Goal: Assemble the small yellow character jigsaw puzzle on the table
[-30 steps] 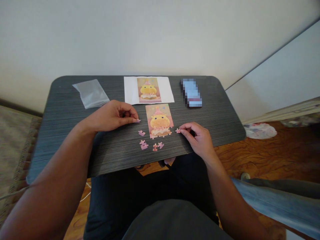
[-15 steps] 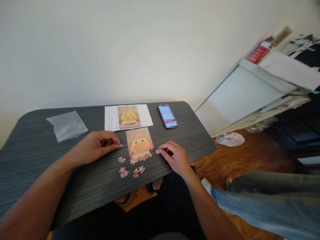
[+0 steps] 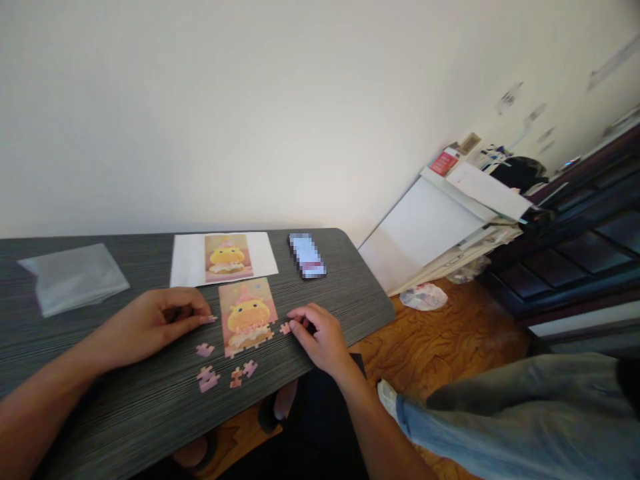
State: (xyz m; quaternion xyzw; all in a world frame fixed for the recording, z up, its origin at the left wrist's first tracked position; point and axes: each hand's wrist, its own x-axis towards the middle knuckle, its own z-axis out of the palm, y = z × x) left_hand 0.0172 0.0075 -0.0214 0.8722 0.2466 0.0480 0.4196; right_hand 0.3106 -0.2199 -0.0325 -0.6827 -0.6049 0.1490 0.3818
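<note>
pink piece, knobbed card, was pinched in the fingertips of the right hand, low on the table and just beside the right near corner of the puzzle. the puzzle was a flat upright rectangle with a yellow figure on pink, its near edge ragged. the left hand lay curled at its left edge, fingertips together; whether they gripped anything could not be told. four loose pieces, pink, lay scattered near the puzzle's near edge. beyond it lay a white printed sheet bearing the same figure. far left, a clear plastic bag lay flat, contents not discernible. the table was dark, finely striped.
</note>
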